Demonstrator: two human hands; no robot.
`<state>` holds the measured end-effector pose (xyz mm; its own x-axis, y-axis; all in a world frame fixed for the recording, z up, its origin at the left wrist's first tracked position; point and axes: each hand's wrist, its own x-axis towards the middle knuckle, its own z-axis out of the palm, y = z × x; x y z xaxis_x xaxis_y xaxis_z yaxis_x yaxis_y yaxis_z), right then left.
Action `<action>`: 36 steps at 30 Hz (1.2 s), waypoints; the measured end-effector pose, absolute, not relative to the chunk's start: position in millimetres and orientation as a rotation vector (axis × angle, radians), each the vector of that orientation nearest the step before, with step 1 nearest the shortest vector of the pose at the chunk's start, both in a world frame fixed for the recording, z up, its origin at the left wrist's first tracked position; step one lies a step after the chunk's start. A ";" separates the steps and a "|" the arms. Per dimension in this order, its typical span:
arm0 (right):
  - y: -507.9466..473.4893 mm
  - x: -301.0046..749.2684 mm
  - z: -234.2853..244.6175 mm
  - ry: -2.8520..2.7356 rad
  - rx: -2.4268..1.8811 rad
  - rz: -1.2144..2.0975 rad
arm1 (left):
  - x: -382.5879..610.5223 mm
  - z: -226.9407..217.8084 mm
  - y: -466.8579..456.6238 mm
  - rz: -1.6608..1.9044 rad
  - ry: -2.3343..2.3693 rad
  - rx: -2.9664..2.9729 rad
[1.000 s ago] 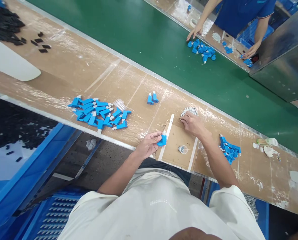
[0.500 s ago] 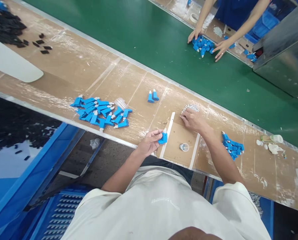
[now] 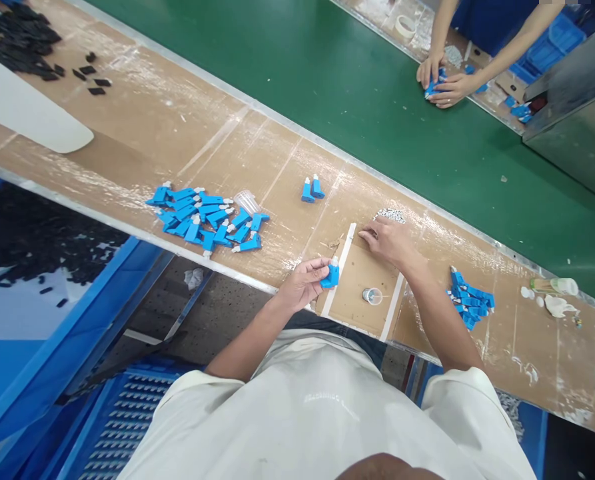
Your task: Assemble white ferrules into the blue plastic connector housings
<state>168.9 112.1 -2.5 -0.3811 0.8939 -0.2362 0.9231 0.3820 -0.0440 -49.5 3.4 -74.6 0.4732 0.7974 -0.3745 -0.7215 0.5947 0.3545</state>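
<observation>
Pinching a blue, angled plastic part with a white tip (image 3: 331, 276) between thumb and fingers, the left hand (image 3: 303, 283) holds it over the brown work surface (image 3: 197, 133), near a white tape strip (image 3: 346, 248). Fingers bunched, the right hand (image 3: 386, 240) is just beside a pile of tiny white pieces (image 3: 392, 215); whether it grips one, I cannot tell.

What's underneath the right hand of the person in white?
Around the right hand, brown cardboard shows, and small white pieces lie just beyond its knuckles. Whatever its palm and fingers cover cannot be seen.
</observation>
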 end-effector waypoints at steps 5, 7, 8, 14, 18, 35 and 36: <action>117.8 156.3 4.5 2.343 1.590 -0.214 | -50.1 -71.1 3.4 0.928 0.548 0.155; 120.1 153.6 6.4 2.323 1.580 -0.212 | -50.2 -70.5 3.2 0.927 0.552 0.165; 121.0 153.4 6.8 2.335 1.592 -0.226 | -50.2 -70.7 3.1 0.929 0.555 0.170; 114.9 172.6 9.0 2.535 2.066 -1.267 | -50.3 -71.4 4.8 0.938 0.544 0.151; 94.0 183.9 15.7 2.194 2.147 -2.290 | -48.6 -64.8 7.4 0.961 0.561 0.156; 50.5 178.4 16.9 1.632 2.257 -2.861 | -38.7 -40.6 5.9 0.886 0.547 0.226; 48.4 178.0 17.0 1.651 2.275 -2.856 | -39.2 -40.9 5.9 0.882 0.548 0.224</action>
